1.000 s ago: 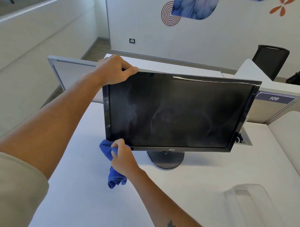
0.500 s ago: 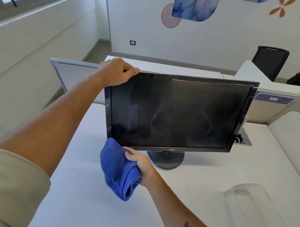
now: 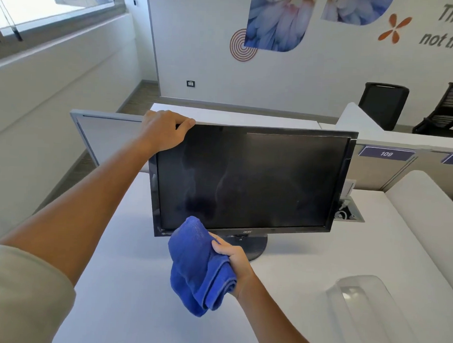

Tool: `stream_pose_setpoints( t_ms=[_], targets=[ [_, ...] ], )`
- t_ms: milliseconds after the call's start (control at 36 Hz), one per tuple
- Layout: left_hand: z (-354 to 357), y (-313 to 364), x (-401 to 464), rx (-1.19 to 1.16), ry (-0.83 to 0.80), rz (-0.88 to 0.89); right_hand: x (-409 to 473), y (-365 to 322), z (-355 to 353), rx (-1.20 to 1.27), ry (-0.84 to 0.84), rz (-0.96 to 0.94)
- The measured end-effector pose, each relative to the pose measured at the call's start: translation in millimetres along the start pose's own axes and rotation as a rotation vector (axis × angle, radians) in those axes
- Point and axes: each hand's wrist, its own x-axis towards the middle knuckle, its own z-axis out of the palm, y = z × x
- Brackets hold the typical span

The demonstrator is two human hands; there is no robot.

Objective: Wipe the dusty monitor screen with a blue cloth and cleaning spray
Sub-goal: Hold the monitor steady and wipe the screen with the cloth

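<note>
A black monitor [image 3: 250,180] stands on a round base on the white desk [image 3: 129,283], its dark screen streaked with faint smears. My left hand [image 3: 162,132] grips the monitor's top left corner, fingers over the upper edge. My right hand [image 3: 232,264] holds a bunched blue cloth [image 3: 196,265] in front of the lower left part of the bezel; the cloth's top reaches the bottom edge of the screen. No spray bottle is in view.
A clear plastic object [image 3: 364,312] lies on the desk at the lower right. A cable box [image 3: 347,214] sits behind the monitor's right side. Grey dividers [image 3: 106,139] stand behind, one with a "109" label [image 3: 386,153]. Black chairs [image 3: 383,105] are at the back right.
My right hand pulled the blue cloth out from under the monitor's lower left corner, bunched it up and raised it to the lower bezel. My left hand stayed on the top corner.
</note>
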Motion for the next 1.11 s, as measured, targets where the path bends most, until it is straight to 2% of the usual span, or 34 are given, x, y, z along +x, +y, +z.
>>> stream_pose_setpoints(
  t_ms=[111, 194, 278, 333, 417, 583, 722, 806, 889, 1111],
  targets=[
    [4.9, 11.5, -11.7, -0.082, 0.056, -0.026, -13.3, -4.4, -11.2, 0.025, 0.004, -0.025],
    [10.0, 29.1, -33.9, -0.122, 0.209, -0.064, -26.6, -16.0, -11.0, -0.006, -0.008, -0.043],
    [17.7, 58.6, -75.1, -0.327, 0.373, -0.109, -35.8, -21.3, -21.7, -0.017, -0.051, -0.096],
    [29.4, 78.1, -108.6, -0.451, 0.396, -0.177, -42.2, -22.3, -33.4, 0.031, -0.072, -0.130],
    [49.9, 104.2, -162.7, -0.603, 0.342, -0.347, -55.1, -26.7, -43.2, 0.087, -0.084, -0.175],
    [76.2, 158.0, -261.3, -1.081, 0.240, -0.907, -83.5, -37.0, -56.6, 0.136, -0.059, -0.262],
    [99.9, 192.4, -298.7, -1.391, -0.083, -1.254, -106.3, -38.8, -67.5, 0.258, -0.020, -0.271],
    [112.5, 200.6, -307.2, -1.691, -0.333, -1.233, -121.9, -38.5, -73.8, 0.307, 0.011, -0.277],
    [128.2, 213.1, -314.4, -1.929, -0.407, -1.153, -140.5, -40.9, -83.3, 0.325, 0.015, -0.311],
    [155.2, 257.0, -308.5, -1.891, -0.391, -0.943, -188.6, -58.7, -133.2, 0.285, 0.088, -0.343]
  ],
)
